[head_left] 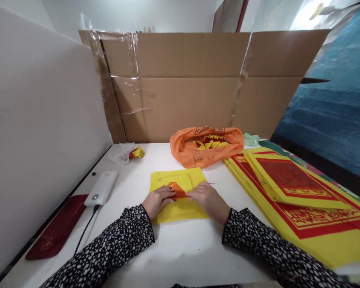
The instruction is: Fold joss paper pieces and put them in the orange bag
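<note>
A small piece of folded orange paper (178,191) lies on a yellow sheet of paper (180,213) in front of me. My left hand (159,201) holds its left end down, fingers close together and bent over it. At the other end, my right hand (209,201) pinches the paper's right tip between thumb and fingers. Under both hands the yellow paper is flat on the white table (180,250). What my right fingertips cover is partly hidden.
An orange plastic bag (183,154) with folded yellow-and-red pieces stands behind. Large yellow sheets with red print (324,236) are stacked right. At left are a clear plastic bag (120,154), a white power bank (103,187) with a cable and a dark red phone (58,230). Cardboard (192,100) walls the back.
</note>
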Tool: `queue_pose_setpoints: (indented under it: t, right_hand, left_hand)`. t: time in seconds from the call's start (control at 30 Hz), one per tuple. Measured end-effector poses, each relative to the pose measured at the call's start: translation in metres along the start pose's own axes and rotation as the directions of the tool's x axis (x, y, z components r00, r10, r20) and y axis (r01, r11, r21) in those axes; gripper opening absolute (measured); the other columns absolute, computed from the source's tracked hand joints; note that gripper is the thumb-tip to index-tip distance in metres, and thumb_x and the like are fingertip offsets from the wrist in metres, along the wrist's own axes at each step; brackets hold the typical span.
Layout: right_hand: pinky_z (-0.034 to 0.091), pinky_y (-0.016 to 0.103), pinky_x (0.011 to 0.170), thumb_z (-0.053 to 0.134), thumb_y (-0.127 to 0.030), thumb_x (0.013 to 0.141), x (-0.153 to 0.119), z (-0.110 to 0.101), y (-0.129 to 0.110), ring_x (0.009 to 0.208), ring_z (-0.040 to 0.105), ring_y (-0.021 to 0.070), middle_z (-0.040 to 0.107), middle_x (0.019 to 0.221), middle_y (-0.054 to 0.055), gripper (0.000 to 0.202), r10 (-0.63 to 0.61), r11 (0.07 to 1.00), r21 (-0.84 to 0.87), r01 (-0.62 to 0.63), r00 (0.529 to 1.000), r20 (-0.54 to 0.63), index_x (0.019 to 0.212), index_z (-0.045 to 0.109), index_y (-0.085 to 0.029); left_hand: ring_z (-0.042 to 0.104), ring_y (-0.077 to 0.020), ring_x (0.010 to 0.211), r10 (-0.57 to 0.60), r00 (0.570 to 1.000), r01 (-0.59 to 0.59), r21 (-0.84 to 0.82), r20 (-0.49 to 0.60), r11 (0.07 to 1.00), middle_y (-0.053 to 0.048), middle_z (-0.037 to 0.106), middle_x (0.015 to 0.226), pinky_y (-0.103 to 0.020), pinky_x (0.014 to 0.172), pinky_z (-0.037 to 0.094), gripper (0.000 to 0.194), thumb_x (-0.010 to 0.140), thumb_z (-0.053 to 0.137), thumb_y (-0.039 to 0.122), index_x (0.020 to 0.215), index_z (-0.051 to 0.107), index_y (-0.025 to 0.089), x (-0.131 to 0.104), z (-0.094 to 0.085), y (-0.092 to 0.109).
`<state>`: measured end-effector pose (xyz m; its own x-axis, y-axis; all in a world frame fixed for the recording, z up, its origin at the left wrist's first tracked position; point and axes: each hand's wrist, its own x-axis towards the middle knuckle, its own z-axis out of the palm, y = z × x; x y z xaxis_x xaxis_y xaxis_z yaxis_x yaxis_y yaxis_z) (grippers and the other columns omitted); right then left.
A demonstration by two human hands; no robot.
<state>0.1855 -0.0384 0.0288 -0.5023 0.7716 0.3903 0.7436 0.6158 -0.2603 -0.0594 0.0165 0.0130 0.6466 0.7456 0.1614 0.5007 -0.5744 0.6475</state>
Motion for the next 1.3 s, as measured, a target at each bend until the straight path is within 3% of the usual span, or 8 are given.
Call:
queue_pose_setpoints:
  t: [0.1, 0.17, 0.23, 0.37, 0.47, 0.57, 0.93, 1.3]
  right_hand:
    - [0.048, 0.031, 0.079, 0.058, -0.02, 0.093, 0.025, -0.008, 0.016, 0.084, 0.068, 0.0182, 0.075, 0.093, 0.004, 0.016, 0.192, 0.973, 0.125, -0.192, 0.981, 0.016, 0.104, 0.07, -0.019]
    - [0.048, 0.03, 0.081, 0.058, -0.016, 0.092, 0.036, -0.004, 0.023, 0.091, 0.067, 0.0192, 0.073, 0.099, 0.006, 0.02, 0.252, 0.959, 0.134, -0.25, 0.968, -0.002, 0.108, 0.069, -0.018]
    - [0.047, 0.031, 0.085, 0.055, -0.013, 0.092, 0.039, 0.005, 0.023, 0.097, 0.065, 0.0197, 0.071, 0.105, 0.007, 0.024, 0.25, 0.964, 0.1, -0.245, 0.967, -0.041, 0.112, 0.068, -0.018]
    - [0.044, 0.036, 0.095, 0.047, -0.019, 0.098, 0.025, 0.025, 0.011, 0.107, 0.06, 0.0204, 0.068, 0.116, 0.008, 0.027, 0.161, 0.987, 0.02, -0.16, 0.985, -0.061, 0.119, 0.064, -0.018]
    - [0.04, 0.042, 0.101, 0.051, -0.025, 0.097, 0.013, 0.032, 0.002, 0.119, 0.053, 0.0244, 0.062, 0.128, 0.011, 0.033, 0.118, 0.99, -0.078, -0.12, 0.992, -0.035, 0.128, 0.059, -0.017]
    - [0.038, 0.046, 0.102, 0.054, -0.025, 0.095, 0.008, 0.033, -0.002, 0.125, 0.049, 0.0266, 0.058, 0.134, 0.012, 0.038, 0.123, 0.982, -0.144, -0.122, 0.992, -0.002, 0.132, 0.055, -0.018]
    - [0.038, 0.048, 0.098, 0.056, -0.03, 0.095, 0.005, 0.038, -0.011, 0.125, 0.048, 0.0298, 0.055, 0.138, 0.013, 0.041, 0.219, 0.948, -0.237, -0.21, 0.976, 0.009, 0.134, 0.054, -0.021]
    - [0.035, 0.051, 0.101, 0.056, -0.034, 0.095, 0.006, 0.038, -0.01, 0.127, 0.046, 0.0307, 0.053, 0.139, 0.013, 0.043, 0.241, 0.94, -0.251, -0.229, 0.97, 0.019, 0.135, 0.052, -0.02]
  left_hand:
    - [0.069, -0.0234, 0.088, -0.241, 0.966, 0.208, -0.278, -0.089, 0.938, -0.008, 0.076, 0.093, -0.038, 0.086, 0.053, 0.021, 0.082, 0.064, 0.034, 0.089, 0.073, 0.017, 0.014, -0.006, 0.004]
    - [0.067, -0.0202, 0.07, -0.365, 0.924, 0.293, -0.399, -0.116, 0.869, -0.005, 0.073, 0.076, -0.032, 0.069, 0.053, 0.026, 0.078, 0.066, 0.037, 0.089, 0.07, 0.014, 0.024, -0.005, 0.004]
    - [0.062, -0.0171, 0.061, -0.401, 0.902, 0.3, -0.438, -0.158, 0.847, -0.001, 0.068, 0.066, -0.028, 0.062, 0.049, 0.029, 0.077, 0.065, 0.037, 0.094, 0.067, 0.014, 0.03, -0.003, 0.004]
    - [0.059, -0.0162, 0.061, -0.347, 0.911, 0.29, -0.252, -0.223, 0.923, 0.002, 0.063, 0.065, -0.027, 0.062, 0.045, 0.025, 0.077, 0.062, 0.027, 0.1, 0.062, 0.016, 0.033, 0.001, 0.007]
    - [0.059, -0.0169, 0.063, -0.323, 0.932, 0.32, -0.047, -0.164, 0.946, 0.002, 0.062, 0.066, -0.027, 0.063, 0.043, 0.018, 0.08, 0.06, 0.022, 0.097, 0.062, 0.019, 0.033, 0.0, 0.011]
    - [0.06, -0.017, 0.065, -0.327, 0.937, 0.336, 0.057, -0.127, 0.94, 0.003, 0.062, 0.067, -0.026, 0.061, 0.04, 0.012, 0.083, 0.057, 0.018, 0.094, 0.06, 0.021, 0.034, -0.001, 0.014]
    - [0.065, -0.0202, 0.074, -0.381, 0.918, 0.397, 0.191, -0.113, 0.898, -0.001, 0.066, 0.079, -0.028, 0.062, 0.04, 0.013, 0.09, 0.05, 0.019, 0.101, 0.046, 0.022, 0.038, 0.003, 0.019]
    - [0.067, -0.0216, 0.079, -0.383, 0.917, 0.4, 0.257, -0.115, 0.88, -0.003, 0.068, 0.084, -0.029, 0.066, 0.042, 0.011, 0.091, 0.048, 0.021, 0.102, 0.045, 0.023, 0.039, 0.004, 0.02]
